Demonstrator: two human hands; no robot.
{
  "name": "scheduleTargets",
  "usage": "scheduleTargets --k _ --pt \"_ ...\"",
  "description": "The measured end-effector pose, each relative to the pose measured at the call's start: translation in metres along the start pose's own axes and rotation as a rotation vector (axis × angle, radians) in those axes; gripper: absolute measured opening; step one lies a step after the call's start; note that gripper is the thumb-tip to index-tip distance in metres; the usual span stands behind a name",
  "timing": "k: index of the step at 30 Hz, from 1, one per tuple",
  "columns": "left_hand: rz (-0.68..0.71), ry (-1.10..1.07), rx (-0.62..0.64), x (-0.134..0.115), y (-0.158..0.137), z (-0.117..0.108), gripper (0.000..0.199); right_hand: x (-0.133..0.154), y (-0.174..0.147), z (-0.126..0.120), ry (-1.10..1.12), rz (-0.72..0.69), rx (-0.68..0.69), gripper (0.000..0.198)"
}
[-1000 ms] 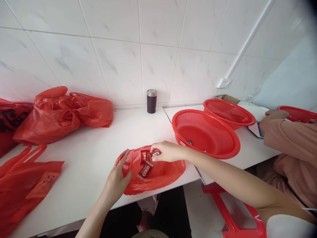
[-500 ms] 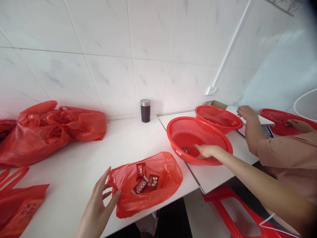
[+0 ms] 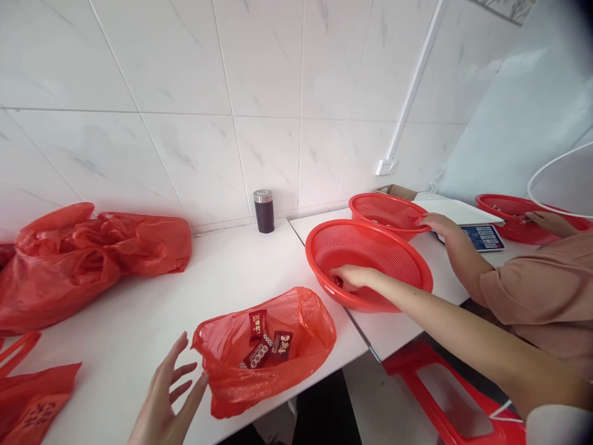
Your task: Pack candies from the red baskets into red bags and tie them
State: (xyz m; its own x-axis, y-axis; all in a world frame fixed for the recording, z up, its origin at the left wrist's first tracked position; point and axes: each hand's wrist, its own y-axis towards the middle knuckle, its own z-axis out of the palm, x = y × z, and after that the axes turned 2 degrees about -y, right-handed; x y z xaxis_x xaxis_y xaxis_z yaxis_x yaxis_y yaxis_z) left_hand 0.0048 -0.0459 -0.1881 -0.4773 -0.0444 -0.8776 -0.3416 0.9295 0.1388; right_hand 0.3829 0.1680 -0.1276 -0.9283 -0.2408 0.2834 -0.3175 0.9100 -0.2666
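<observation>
An open red plastic bag (image 3: 273,389) lies in front of me with three small wrapped packets inside: a bright red one (image 3: 257,324), a dark checkered one (image 3: 257,355) and a dark red one (image 3: 281,345). My left hand (image 3: 169,392) is at the bag's left rim, fingers spread, thumb by the edge. Down in the nearer red mesh basket (image 3: 393,247), my right hand (image 3: 353,278) has its fingers closed on a small dark red packet (image 3: 338,282), mostly hidden by them.
A dark tumbler (image 3: 264,213) stands by the wall. Full red bags (image 3: 115,247) lie at left. A co-worker's hand (image 3: 438,224) touches a second basket (image 3: 380,210) near a scale (image 3: 482,237); their other hand reaches into another basket (image 3: 504,225). A red stool (image 3: 435,395) stands below.
My right hand has moved left in the basket and closed on the packet. My left hand has spread and eased off the bag's rim. The co-worker's hand has come to the second basket's rim.
</observation>
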Motion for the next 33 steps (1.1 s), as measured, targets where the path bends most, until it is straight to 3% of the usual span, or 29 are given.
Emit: scheduleTargets --k 4,8,9,11,13,15,17,20,22,26,30,33 --pt "-0.021 -0.017 0.003 -0.004 -0.001 -0.004 0.071 0.004 -0.003 -0.031 0.072 -0.071 -0.127 0.023" --pt "-0.063 -0.024 -0.055 -0.02 0.003 -0.004 0.063 0.051 -0.031 -0.045 0.227 -0.283 -0.317 0.024" --pt "-0.066 -0.028 -0.069 -0.024 0.005 -0.002 0.059 0.069 -0.04 -0.041 0.294 -0.376 -0.305 0.025" --pt "-0.068 -0.031 -0.048 -0.031 0.01 0.002 0.052 0.103 -0.054 -0.025 0.334 -0.506 -0.15 0.034" --pt "-0.069 -0.024 0.029 -0.034 0.014 0.005 0.043 0.13 -0.065 -0.005 0.224 -0.521 0.033 0.055" --pt "-0.069 -0.013 0.109 -0.033 0.016 0.008 0.037 0.144 -0.071 0.008 0.066 -0.495 0.112 0.07" --pt "-0.064 -0.021 0.123 -0.029 0.015 0.008 0.034 0.147 -0.074 0.013 -0.076 -0.481 0.072 0.064" --pt "-0.049 -0.045 0.048 -0.024 0.011 0.008 0.034 0.138 -0.079 0.01 -0.288 -0.427 -0.051 0.036" --pt "-0.044 -0.024 0.009 -0.023 0.009 0.009 0.035 0.131 -0.083 0.011 -0.4 -0.346 -0.045 0.027" --pt "-0.051 0.144 0.018 -0.026 0.011 0.017 0.038 0.124 -0.086 0.027 -0.411 -0.28 0.05 0.032" --pt "-0.056 0.313 0.073 -0.031 0.021 0.025 0.041 0.119 -0.08 0.053 -0.401 -0.313 -0.002 0.048" --pt "-0.046 0.253 0.079 -0.031 0.026 0.021 0.044 0.114 -0.076 0.061 -0.442 -0.328 0.02 0.027"
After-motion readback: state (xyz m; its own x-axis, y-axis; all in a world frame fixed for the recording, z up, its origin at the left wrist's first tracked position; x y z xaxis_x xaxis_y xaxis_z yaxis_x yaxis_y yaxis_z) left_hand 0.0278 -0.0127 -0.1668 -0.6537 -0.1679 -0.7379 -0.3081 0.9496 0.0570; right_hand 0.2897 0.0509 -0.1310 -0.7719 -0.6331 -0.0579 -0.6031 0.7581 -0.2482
